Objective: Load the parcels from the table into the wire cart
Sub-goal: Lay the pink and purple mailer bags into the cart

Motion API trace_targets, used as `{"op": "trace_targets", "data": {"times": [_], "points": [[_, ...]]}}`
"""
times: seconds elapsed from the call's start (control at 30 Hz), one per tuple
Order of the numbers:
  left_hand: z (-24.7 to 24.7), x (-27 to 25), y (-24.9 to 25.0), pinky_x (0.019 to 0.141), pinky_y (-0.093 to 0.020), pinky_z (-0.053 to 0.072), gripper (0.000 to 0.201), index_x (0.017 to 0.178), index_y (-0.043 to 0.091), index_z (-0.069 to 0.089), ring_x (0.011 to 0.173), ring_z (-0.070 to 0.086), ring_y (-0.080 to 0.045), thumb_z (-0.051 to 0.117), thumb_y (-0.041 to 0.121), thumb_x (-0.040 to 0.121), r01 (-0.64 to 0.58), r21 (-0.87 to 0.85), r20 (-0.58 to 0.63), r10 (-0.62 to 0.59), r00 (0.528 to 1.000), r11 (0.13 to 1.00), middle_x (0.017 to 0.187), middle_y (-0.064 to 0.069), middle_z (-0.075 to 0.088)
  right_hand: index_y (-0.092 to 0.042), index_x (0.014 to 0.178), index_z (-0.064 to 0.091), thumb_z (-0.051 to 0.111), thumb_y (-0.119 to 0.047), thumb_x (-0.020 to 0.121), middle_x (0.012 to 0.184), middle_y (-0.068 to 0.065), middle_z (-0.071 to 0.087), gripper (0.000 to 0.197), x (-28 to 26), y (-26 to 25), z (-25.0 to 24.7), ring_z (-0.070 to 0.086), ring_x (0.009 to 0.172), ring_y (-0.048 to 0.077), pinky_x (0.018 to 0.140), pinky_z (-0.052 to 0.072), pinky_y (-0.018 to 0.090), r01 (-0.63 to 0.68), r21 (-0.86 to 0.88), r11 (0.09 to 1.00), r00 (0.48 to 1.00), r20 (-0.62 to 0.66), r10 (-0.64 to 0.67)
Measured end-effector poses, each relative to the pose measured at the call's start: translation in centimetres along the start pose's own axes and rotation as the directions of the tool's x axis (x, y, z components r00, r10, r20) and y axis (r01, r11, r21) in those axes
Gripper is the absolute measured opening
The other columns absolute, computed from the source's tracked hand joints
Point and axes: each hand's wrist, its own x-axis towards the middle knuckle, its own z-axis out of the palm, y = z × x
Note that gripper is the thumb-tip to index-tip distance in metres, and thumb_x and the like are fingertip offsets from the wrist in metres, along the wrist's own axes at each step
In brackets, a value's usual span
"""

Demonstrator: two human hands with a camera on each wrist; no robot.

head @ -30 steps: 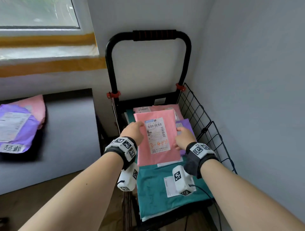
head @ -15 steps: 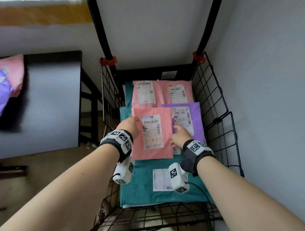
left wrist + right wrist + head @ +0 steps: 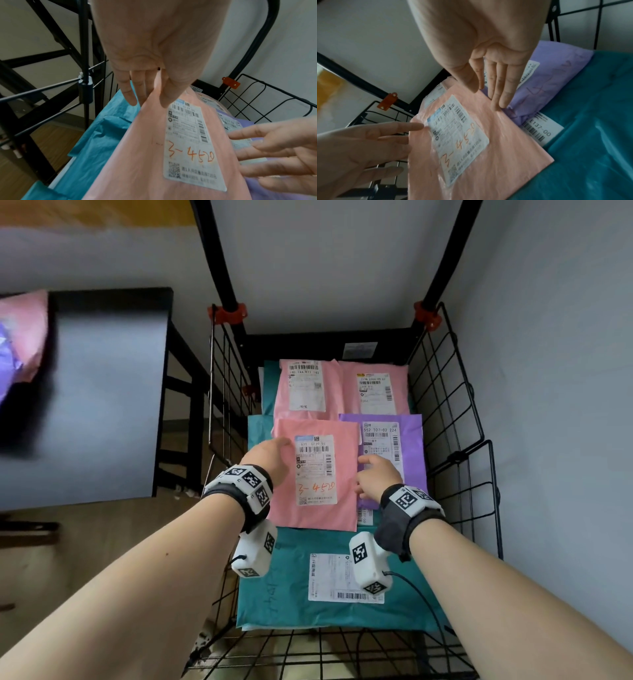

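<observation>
a: what has been changed since the earlier frames?

b: the pink parcel, held above the wire cart a second ago, has been lowered onto the pile inside it, and the view has been tilted further down into the cart.

a: how is the parcel held?

b: in the left wrist view its left edge is pinched by the left hand, thumb on top and fingers underneath. the right hand is kept spread, fingers straight and apart; its fingertips are laid at the parcel's right edge, where the purple parcel begins.

a: where is the parcel placed?

b: it is laid flat in the middle of the cart, label up, with "3-4520" written on it in orange. the left side of the purple parcel is overlapped by it. two more pink parcels are seen behind it, against the cart's back panel. everything is carried by a large teal parcel that covers the cart's floor.

a: and outside the cart?

b: to the left a grey tabletop is seen, with a pink and a purple parcel left on it at the frame's edge, blurred.
</observation>
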Motion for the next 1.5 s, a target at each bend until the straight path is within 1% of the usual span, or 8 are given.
{"op": "trace_targets", "data": {"times": [0.17, 0.43, 0.53, 0.73, 0.93, 1.07, 1.33, 1.5], "points": [[-0.5, 0.1, -0.6, 0.097, -0.037, 0.048, 0.061, 0.145, 0.025, 0.035, 0.122, 0.051, -0.027, 0.053, 0.009, 0.088, 0.028, -0.005, -0.047, -0.028, 0.998, 1.000, 0.145, -0.009, 0.040, -0.018, 0.133, 0.051, 0.050, -0.008, 0.087, 0.128, 0.007, 0.059, 0.047, -1.1, -1.0, -1.0, 0.061, 0.109, 0.028, 0.096, 0.050, 0.039, 0.020, -0.085, 0.996, 0.999, -0.033, -0.023], [-3.4, -1.6, -0.4, 0.097, -0.034, 0.047, 0.064, 0.146, 0.021, 0.034, 0.127, 0.045, -0.026, 0.058, 0.011, 0.087, -0.058, 0.047, -0.098, 0.062, 0.993, 0.997, 0.148, -0.008, 0.034, -0.017, 0.137, 0.049, 0.044, -0.009, 0.094, 0.141, 0.004, 0.050, 0.044, -4.7, -4.9, -2.5, 0.051, 0.124, 0.025, 0.095, 0.041, 0.027, 0.125, -0.284, 0.951, 0.990, -0.033, -0.140], [-5.9, -3.2, -0.4, 0.099, -0.040, 0.046, 0.061, 0.145, 0.022, 0.035, 0.127, 0.044, -0.027, 0.057, 0.017, 0.088, -0.106, 0.135, -0.141, 0.125, 0.982, 0.985, 0.146, -0.007, 0.036, -0.018, 0.139, 0.047, 0.043, -0.009, 0.094, 0.139, 0.008, 0.051, 0.046, -7.0, -7.3, -2.6, 0.056, 0.117, 0.027, 0.083, 0.046, 0.027, 0.163, -0.334, 0.928, 0.983, -0.023, -0.181], [-11.5, -7.5, -1.4, 0.103, -0.042, 0.038, 0.058, 0.144, 0.023, 0.034, 0.132, 0.037, -0.027, 0.054, 0.022, 0.089, -0.158, 0.294, -0.291, 0.246, 0.925, 0.943, 0.141, -0.005, 0.041, -0.019, 0.141, 0.044, 0.043, -0.011, 0.094, 0.143, 0.007, 0.047, 0.048, -12.4, -13.0, -1.5, 0.048, 0.127, 0.028, 0.105, 0.041, 0.034, 0.262, -0.506, 0.822, 0.936, -0.073, -0.343], [-16.7, -13.0, -5.1, 0.109, -0.039, 0.028, 0.054, 0.142, 0.022, 0.037, 0.140, 0.024, -0.024, 0.052, 0.030, 0.091, -0.182, 0.366, -0.431, 0.340, 0.836, 0.913, 0.146, -0.004, 0.036, -0.018, 0.141, 0.044, 0.044, -0.013, 0.093, 0.141, 0.014, 0.044, 0.047, -18.3, -17.9, 1.6, 0.042, 0.129, 0.033, 0.105, 0.035, 0.034, 0.287, -0.647, 0.707, 0.884, -0.106, -0.456], [-19.7, -16.9, -8.4, 0.110, -0.041, 0.026, 0.054, 0.142, 0.021, 0.038, 0.140, 0.022, -0.024, 0.050, 0.039, 0.093, -0.167, 0.384, -0.474, 0.349, 0.808, 0.908, 0.147, -0.004, 0.034, -0.025, 0.143, 0.040, 0.042, -0.023, 0.095, 0.143, 0.012, 0.039, 0.047, -22.1, -20.7, 4.6, 0.036, 0.131, 0.036, 0.107, 0.033, 0.037, 0.299, -0.655, 0.694, 0.851, -0.146, -0.504], [-22.7, -22.5, -16.7, 0.108, -0.041, 0.027, 0.052, 0.140, 0.022, 0.041, 0.138, 0.025, -0.023, 0.050, 0.042, 0.092, -0.087, 0.361, -0.531, 0.281, 0.799, 0.929, 0.145, -0.003, 0.036, -0.028, 0.140, 0.042, 0.042, -0.031, 0.096, 0.146, 0.010, 0.038, 0.045, -28.6, -25.2, 12.2, 0.032, 0.134, 0.034, 0.111, 0.031, 0.043, 0.343, -0.683, 0.645, 0.815, -0.125, -0.565], [-23.6, -25.1, -22.6, 0.110, -0.042, 0.027, 0.055, 0.142, 0.022, 0.038, 0.138, 0.027, -0.025, 0.051, 0.040, 0.092, -0.067, 0.350, -0.502, 0.248, 0.829, 0.934, 0.148, -0.005, 0.033, -0.027, 0.144, 0.037, 0.040, -0.029, 0.096, 0.149, 0.010, 0.035, 0.047, -31.0, -27.4, 17.5, 0.031, 0.136, 0.035, 0.111, 0.030, 0.045, 0.355, -0.703, 0.616, 0.823, -0.077, -0.563]]}}
